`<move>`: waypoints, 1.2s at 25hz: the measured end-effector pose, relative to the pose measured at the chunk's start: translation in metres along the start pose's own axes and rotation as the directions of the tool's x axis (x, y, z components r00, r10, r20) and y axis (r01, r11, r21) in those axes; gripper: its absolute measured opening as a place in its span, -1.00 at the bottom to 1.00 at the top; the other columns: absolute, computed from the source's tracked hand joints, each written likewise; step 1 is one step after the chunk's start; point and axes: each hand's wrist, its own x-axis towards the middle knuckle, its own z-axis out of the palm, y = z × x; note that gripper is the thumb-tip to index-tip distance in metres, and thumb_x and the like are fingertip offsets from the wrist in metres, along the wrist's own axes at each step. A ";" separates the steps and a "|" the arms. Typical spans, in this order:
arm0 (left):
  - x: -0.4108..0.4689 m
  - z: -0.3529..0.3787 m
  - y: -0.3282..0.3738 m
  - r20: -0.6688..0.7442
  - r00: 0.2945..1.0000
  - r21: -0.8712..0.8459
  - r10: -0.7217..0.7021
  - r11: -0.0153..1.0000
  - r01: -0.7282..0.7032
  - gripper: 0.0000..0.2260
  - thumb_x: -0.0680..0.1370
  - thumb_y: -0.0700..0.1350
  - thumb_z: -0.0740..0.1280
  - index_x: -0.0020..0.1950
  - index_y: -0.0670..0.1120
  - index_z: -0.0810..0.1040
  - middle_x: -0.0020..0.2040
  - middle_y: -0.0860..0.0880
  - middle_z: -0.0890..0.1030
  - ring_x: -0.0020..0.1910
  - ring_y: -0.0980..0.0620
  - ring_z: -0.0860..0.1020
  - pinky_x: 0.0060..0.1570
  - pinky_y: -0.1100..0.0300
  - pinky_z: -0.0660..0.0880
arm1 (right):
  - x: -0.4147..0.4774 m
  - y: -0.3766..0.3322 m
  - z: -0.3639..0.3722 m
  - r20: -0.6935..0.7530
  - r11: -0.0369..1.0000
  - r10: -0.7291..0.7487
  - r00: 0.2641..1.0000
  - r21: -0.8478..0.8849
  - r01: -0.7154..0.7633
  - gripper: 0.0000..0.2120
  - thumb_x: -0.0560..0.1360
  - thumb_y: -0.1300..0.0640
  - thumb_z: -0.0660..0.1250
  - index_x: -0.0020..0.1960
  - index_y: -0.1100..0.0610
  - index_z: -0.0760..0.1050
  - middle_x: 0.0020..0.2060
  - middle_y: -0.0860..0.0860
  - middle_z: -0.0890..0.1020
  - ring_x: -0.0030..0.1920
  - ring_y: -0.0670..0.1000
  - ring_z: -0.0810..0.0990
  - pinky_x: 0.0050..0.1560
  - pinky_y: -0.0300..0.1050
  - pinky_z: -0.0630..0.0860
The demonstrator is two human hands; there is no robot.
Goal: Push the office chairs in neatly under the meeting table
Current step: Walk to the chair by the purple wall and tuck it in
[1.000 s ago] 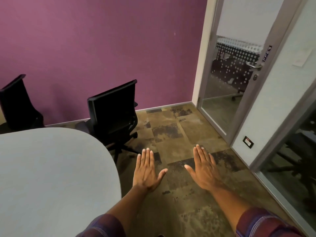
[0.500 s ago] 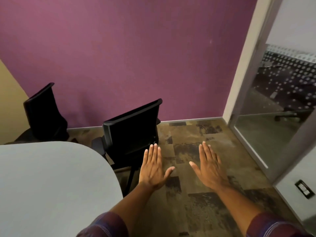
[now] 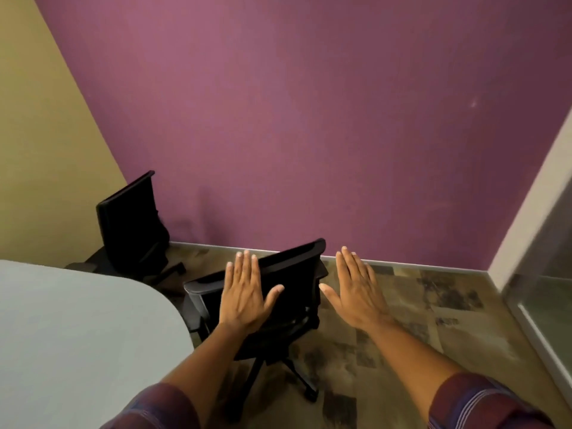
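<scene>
1. Left hand (image 3: 244, 292) and right hand (image 3: 356, 292) are hovering flat, fingers spread, holding nothing.
2. Near office chair (image 3: 297, 292) is standing beside the meeting table (image 3: 77, 335) edge, backrest under the left hand; contact unclear.
3. Far office chair (image 3: 130, 224) is sitting by the purple wall (image 3: 309, 119).

Dim, even indoor light; soft motion blur, wide-angle bending at edges.
</scene>
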 end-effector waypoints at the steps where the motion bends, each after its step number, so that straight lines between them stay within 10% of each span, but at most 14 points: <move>1: 0.013 -0.003 -0.008 -0.004 0.998 -0.003 -0.066 0.998 0.066 -0.07 0.65 0.47 -0.14 0.75 -0.24 0.04 0.77 -0.23 0.04 0.76 -0.18 -0.14 0.72 -0.14 -0.24 | 0.024 0.001 0.001 0.009 0.999 -0.033 0.999 0.006 0.033 -0.04 0.57 -0.49 -0.30 0.74 0.13 -0.22 0.74 0.09 -0.15 0.73 0.10 -0.17 0.70 0.14 -0.16; 7: 0.044 -0.013 -0.067 0.088 0.968 0.024 -0.235 0.972 0.234 -0.06 0.57 0.55 -0.26 0.44 -0.01 0.61 0.29 -0.09 0.73 0.32 -0.15 0.63 0.40 -0.12 0.44 | 0.120 -0.018 0.040 0.120 0.965 -0.264 0.957 0.018 0.263 0.02 0.57 -0.50 -0.35 0.71 0.22 0.09 0.71 0.16 0.20 0.72 0.15 0.09 0.71 0.17 -0.06; 11: 0.053 -0.003 -0.092 0.098 0.970 0.004 -0.222 0.975 0.222 -0.22 0.62 0.54 -0.12 0.30 0.07 0.68 0.14 0.02 0.76 0.09 -0.06 0.69 0.10 -0.02 0.55 | 0.164 -0.022 0.071 -0.037 0.929 -0.371 0.928 -0.010 0.371 -0.17 0.67 -0.44 -0.11 0.40 0.17 0.59 0.23 0.11 0.73 0.32 0.17 0.64 0.58 0.29 0.31; 15: 0.080 0.001 -0.109 0.177 0.945 -0.057 -0.276 0.955 0.290 -0.15 0.51 0.65 -0.19 0.11 0.13 0.69 -0.12 0.14 0.70 -0.19 0.11 0.61 -0.20 0.16 0.55 | 0.214 -0.009 0.079 -0.055 0.888 -0.459 0.887 0.011 0.460 -0.31 0.64 -0.39 0.04 0.16 0.12 0.70 -0.07 0.02 0.77 0.01 0.12 0.74 0.30 0.16 0.52; 30: 0.153 0.030 -0.046 0.077 0.878 0.009 -0.473 0.881 0.474 -0.24 0.60 0.59 -0.14 -0.05 0.04 0.62 -0.25 0.05 0.62 -0.27 0.04 0.58 -0.13 -0.02 0.56 | 0.410 0.041 0.096 0.104 0.698 -0.716 0.691 0.142 0.702 -0.39 0.59 -0.27 0.08 0.29 0.10 0.69 0.13 0.03 0.77 0.14 0.17 0.72 0.24 0.20 0.57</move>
